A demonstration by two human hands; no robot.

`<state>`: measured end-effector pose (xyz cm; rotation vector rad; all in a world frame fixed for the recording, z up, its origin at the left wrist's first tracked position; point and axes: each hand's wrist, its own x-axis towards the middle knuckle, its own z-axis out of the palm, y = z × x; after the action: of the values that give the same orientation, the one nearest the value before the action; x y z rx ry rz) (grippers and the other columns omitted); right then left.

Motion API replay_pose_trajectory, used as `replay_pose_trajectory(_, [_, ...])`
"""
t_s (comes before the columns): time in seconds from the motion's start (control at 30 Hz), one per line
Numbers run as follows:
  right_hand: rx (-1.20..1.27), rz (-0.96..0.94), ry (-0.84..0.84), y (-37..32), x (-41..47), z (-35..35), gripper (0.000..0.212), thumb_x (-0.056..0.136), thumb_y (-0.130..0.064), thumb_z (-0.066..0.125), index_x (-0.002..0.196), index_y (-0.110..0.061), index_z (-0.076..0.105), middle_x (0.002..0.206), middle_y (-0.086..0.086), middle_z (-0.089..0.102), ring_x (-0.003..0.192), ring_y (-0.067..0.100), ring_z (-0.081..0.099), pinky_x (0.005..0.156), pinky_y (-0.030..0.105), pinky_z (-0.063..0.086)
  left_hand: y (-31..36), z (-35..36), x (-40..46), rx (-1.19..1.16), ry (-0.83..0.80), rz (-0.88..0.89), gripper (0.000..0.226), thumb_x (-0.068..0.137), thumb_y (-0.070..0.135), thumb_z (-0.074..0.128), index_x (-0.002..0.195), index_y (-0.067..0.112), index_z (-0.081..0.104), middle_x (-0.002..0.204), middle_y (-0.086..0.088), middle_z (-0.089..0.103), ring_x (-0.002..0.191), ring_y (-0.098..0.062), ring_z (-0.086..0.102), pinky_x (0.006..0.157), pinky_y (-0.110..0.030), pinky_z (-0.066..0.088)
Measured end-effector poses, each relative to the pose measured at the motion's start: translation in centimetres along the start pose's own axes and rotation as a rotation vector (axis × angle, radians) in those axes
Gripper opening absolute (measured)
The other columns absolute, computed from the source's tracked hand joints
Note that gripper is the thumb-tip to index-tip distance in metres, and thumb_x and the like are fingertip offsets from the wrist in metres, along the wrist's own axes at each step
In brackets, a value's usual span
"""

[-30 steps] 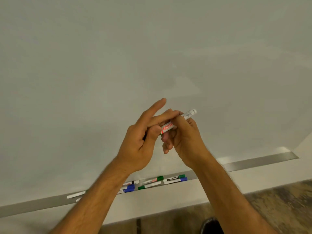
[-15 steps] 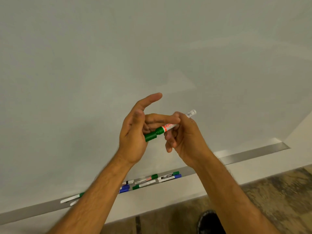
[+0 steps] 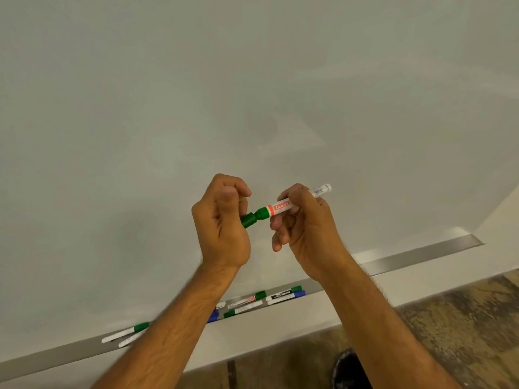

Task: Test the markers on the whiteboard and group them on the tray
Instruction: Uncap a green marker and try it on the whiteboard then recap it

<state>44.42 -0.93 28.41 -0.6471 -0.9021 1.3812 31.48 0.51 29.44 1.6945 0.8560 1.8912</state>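
Lying along the tray (image 3: 421,255) from left to near centre are several markers (image 3: 244,303), green and blue capped, loosely bunched rather than sorted, so grouping looks barely started. Above them, the left hand (image 3: 223,220) curls around the green cap (image 3: 248,220), which seems just parting from the barrel. To its right, the right hand (image 3: 306,228) pinches the green marker (image 3: 280,206). The whiteboard (image 3: 252,94) shows no fresh stroke; testing this one remains.
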Motion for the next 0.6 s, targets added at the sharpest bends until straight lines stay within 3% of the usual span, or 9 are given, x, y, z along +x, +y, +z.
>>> replay_pose_trajectory(0.23, [-0.164, -0.171, 0.051, 0.2, 0.0, 0.7, 0.019, 0.092, -0.019, 0.049, 0.08, -0.011, 0.062, 0.062, 0.013, 0.067, 0.044, 0.02, 0.062, 0.044, 0.029, 0.055, -0.5, -0.7, 1.0, 0.14, 0.077, 0.009, 0.031, 0.104, 0.035, 0.038, 0.094, 0.01, 0.053, 0.067, 0.009, 0.052, 0.048, -0.005, 0.05, 0.048, -0.013, 0.04])
replay_pose_trajectory(0.37, [-0.271, -0.328, 0.049, 0.1, -0.6, 1.3, 0.009, 0.088, -0.009, 0.054, 0.083, -0.01, 0.061, 0.065, 0.0, 0.069, 0.054, 0.018, 0.07, 0.046, 0.029, 0.058, -0.7, -0.8, 1.0, 0.162, 0.147, -0.05, 0.019, 0.105, 0.023, 0.038, 0.1, 0.011, 0.052, 0.062, 0.012, 0.05, 0.047, -0.007, 0.048, 0.046, -0.016, 0.041])
replay_pose_trajectory(0.43, [-0.339, -0.385, 0.023, 0.3, -0.9, 1.5, 0.002, 0.085, -0.016, 0.06, 0.084, -0.016, 0.062, 0.071, -0.007, 0.07, 0.057, 0.017, 0.072, 0.052, 0.027, 0.059, -0.8, -0.7, 1.1, 0.163, 0.159, -0.081, 0.018, 0.106, 0.021, 0.038, 0.101, 0.012, 0.052, 0.062, 0.012, 0.049, 0.048, -0.007, 0.046, 0.046, -0.016, 0.04])
replay_pose_trajectory(0.6, [-0.441, -0.48, -0.043, 0.4, -1.3, 2.0, 0.021, 0.084, -0.021, 0.057, 0.081, -0.04, 0.066, 0.076, -0.013, 0.071, 0.061, 0.019, 0.074, 0.059, 0.027, 0.059, -0.6, -0.4, 0.9, 0.136, 0.156, -0.144, 0.02, 0.106, 0.02, 0.037, 0.102, 0.013, 0.054, 0.064, 0.005, 0.047, 0.049, -0.005, 0.045, 0.047, -0.014, 0.039])
